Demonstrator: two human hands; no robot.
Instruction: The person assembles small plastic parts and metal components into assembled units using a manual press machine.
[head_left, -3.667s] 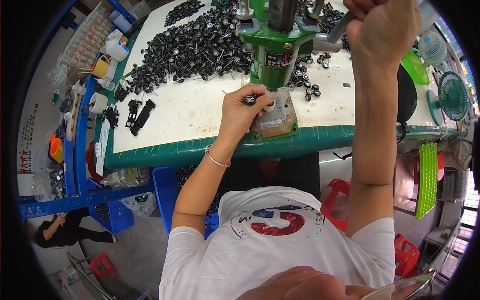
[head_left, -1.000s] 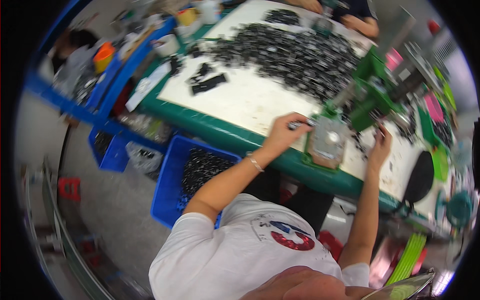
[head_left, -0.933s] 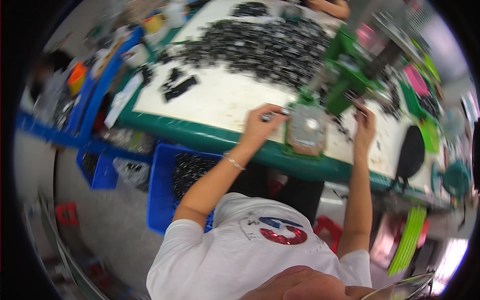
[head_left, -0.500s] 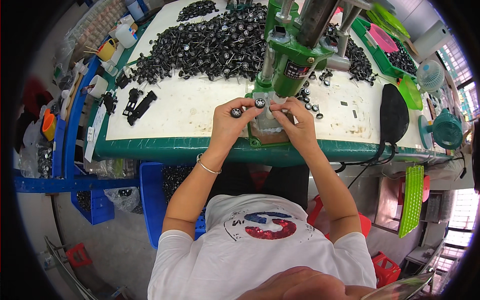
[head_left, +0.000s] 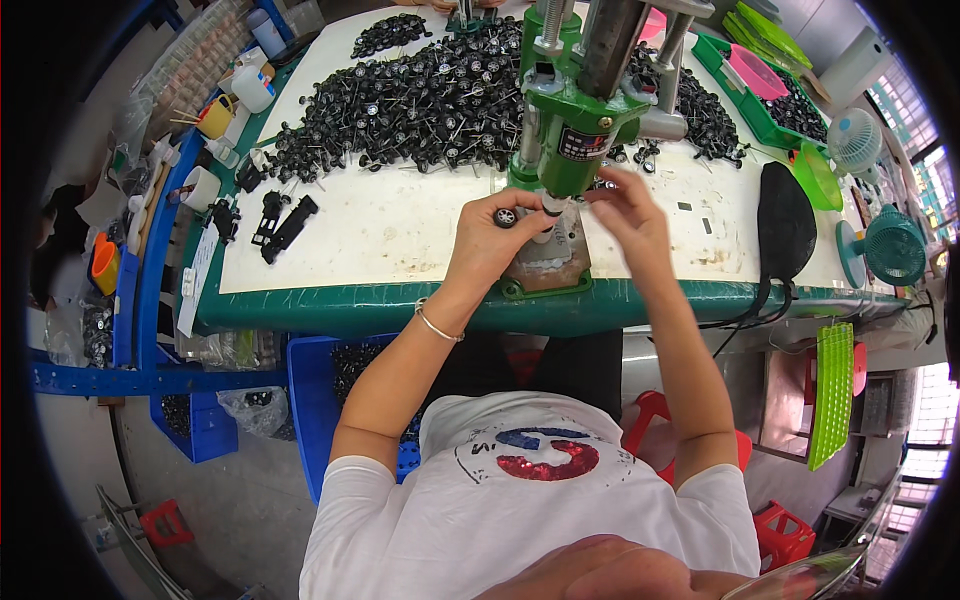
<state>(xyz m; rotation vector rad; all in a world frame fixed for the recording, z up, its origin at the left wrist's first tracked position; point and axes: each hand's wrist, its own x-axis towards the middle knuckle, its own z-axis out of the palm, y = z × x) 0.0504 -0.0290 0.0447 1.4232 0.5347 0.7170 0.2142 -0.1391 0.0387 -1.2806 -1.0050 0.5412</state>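
Observation:
My left hand [head_left: 488, 238] is closed on a small toy wheel, a black tyre [head_left: 505, 217] with a silver hub. Its fingertips reach under the ram of the green hand press [head_left: 573, 165], where a second black wheel [head_left: 551, 206] sits right below the ram's tip. Whether an axle joins the two wheels is hidden by the fingers. To the right of the press, my right hand [head_left: 636, 222] has its fingers apart and nothing visible in them. Its fingertips are close to a few loose wheels [head_left: 606, 184] beside the press.
A large heap of black wheels with thin axles [head_left: 410, 100] spreads behind the press. Black plastic chassis parts [head_left: 287, 225] lie at left. A black cloth mask [head_left: 787, 225] and a teal fan [head_left: 893, 250] are at right. A blue bin [head_left: 308, 420] stands below the table edge.
My right hand has left the press and moved right, its fingers opening. My left hand has shifted slightly right, bringing a wheel under the ram.

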